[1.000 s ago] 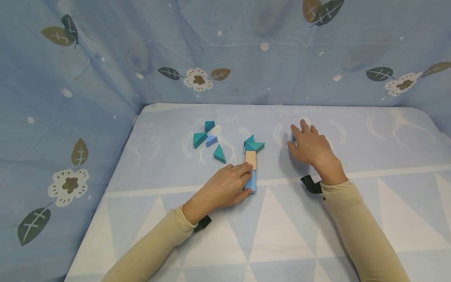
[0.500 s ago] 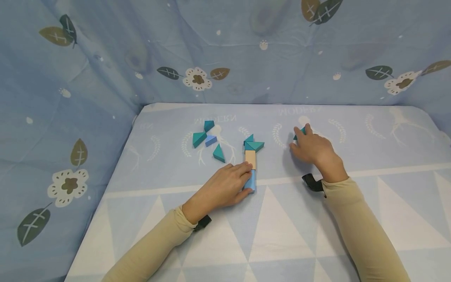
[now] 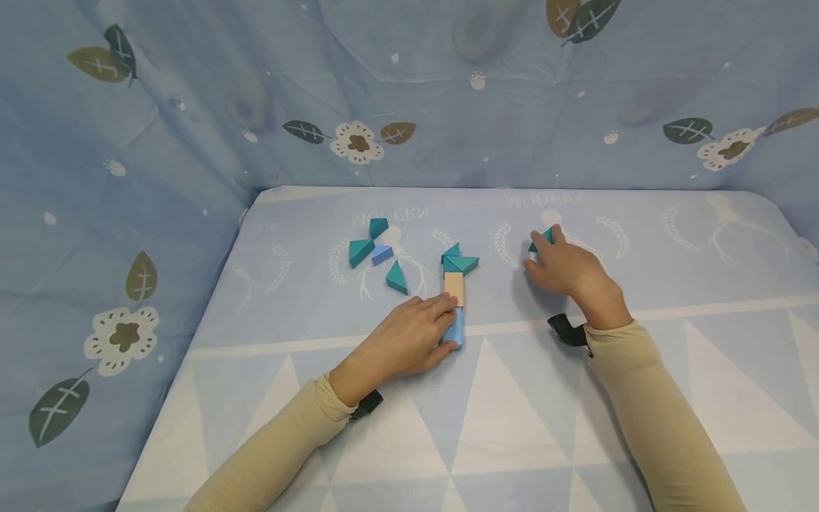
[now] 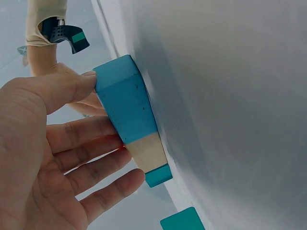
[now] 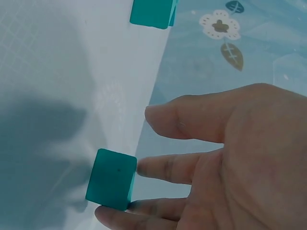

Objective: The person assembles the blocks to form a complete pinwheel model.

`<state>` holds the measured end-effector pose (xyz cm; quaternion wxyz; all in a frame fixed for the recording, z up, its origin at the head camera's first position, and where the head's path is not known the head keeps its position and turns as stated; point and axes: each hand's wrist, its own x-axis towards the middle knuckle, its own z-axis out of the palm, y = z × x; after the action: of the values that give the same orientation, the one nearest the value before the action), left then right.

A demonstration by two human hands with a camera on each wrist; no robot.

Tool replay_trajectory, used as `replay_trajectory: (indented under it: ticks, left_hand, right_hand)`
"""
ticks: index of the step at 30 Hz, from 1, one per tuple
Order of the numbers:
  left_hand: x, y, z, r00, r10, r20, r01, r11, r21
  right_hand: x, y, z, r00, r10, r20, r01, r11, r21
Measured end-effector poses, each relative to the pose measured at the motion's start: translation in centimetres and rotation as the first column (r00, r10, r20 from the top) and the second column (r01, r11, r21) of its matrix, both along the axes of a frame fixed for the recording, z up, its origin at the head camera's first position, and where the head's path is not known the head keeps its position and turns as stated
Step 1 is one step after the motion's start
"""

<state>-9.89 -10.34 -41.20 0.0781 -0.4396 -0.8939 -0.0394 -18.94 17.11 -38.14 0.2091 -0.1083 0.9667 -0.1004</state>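
Observation:
In the head view, my left hand [image 3: 409, 340] rests along the left side of a row made of a light blue block [image 3: 455, 333] and a plain wooden block [image 3: 453, 287]. Its thumb touches the blue block near the close end; the left wrist view has the fingers nearly straight against the blue block [image 4: 127, 103]. Teal triangular blocks [image 3: 462, 264] sit at the row's far end. To the right, my right hand [image 3: 569, 272] touches a loose teal triangular block [image 3: 542, 240] with its fingertips. The thumb stands apart from that block [image 5: 111, 177] in the right wrist view.
Left of the row lie several loose pieces, among them a teal triangular block [image 3: 397, 278] and a small periwinkle block [image 3: 382, 254]. A patterned cloth [image 3: 531, 419] covers the table. Blue floral fabric [image 3: 448, 142] hangs behind and at the left.
My right hand has shifted its fingers around the teal triangular block, which now shows between them and has moved slightly left since half a second ago. The left hand stays on the row.

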Motion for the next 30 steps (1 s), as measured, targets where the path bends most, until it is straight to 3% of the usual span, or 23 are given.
replay_trajectory:
  ticks: [30]
  left_hand:
    - [-0.01, 0.04, 0.02, 1.0, 0.0, -0.007, 0.0, 1.0, -0.007]
  right_hand:
    - [-0.29, -0.13, -0.21, 0.999, 0.028, -0.03, -0.029, 0.998, -0.061]
